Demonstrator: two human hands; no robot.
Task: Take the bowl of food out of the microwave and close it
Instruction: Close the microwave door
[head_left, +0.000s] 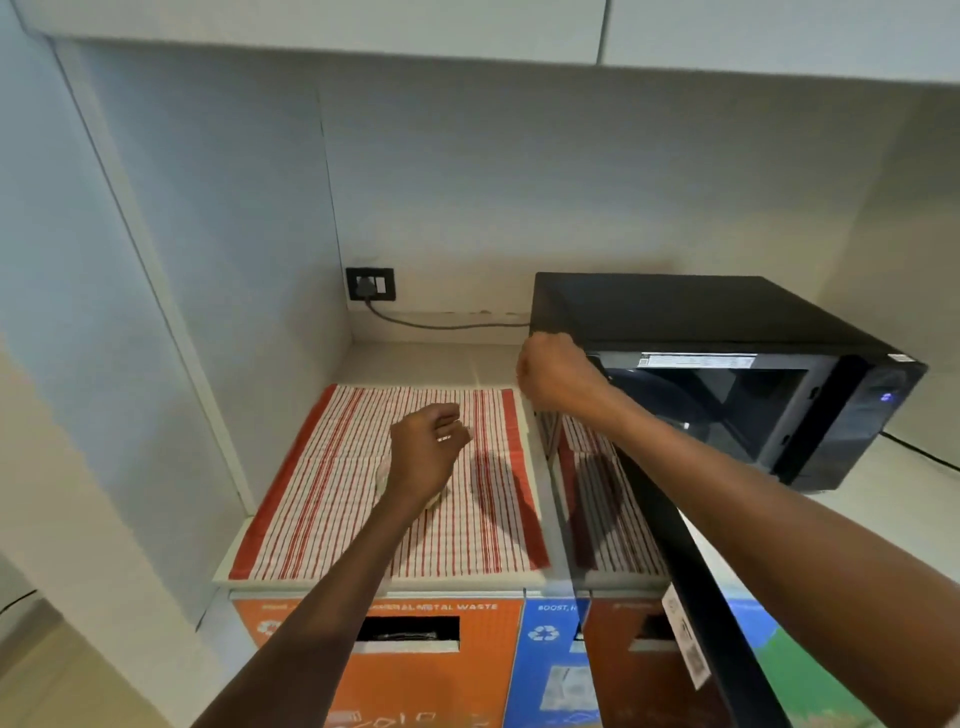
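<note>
The black microwave (727, 322) stands at the right on the counter. Its glass door (691, 587) is swung wide open toward me, and the dark cavity (727, 410) shows no bowl. My right hand (558, 374) is curled in a fist at the door's top corner by the hinge. My left hand (428, 447) hovers over a red-striped cloth (322, 499), fingers loosely bent and holding nothing. A pale rounded object (434, 500) peeks out from under that wrist; I cannot tell whether it is the bowl.
The cloth lies on a white board over waste bins, with an orange bin (467, 670) and a blue bin (550, 670) below. A wall socket (370, 284) with a cable (447, 326) is behind. White walls enclose the left side and cabinets hang overhead.
</note>
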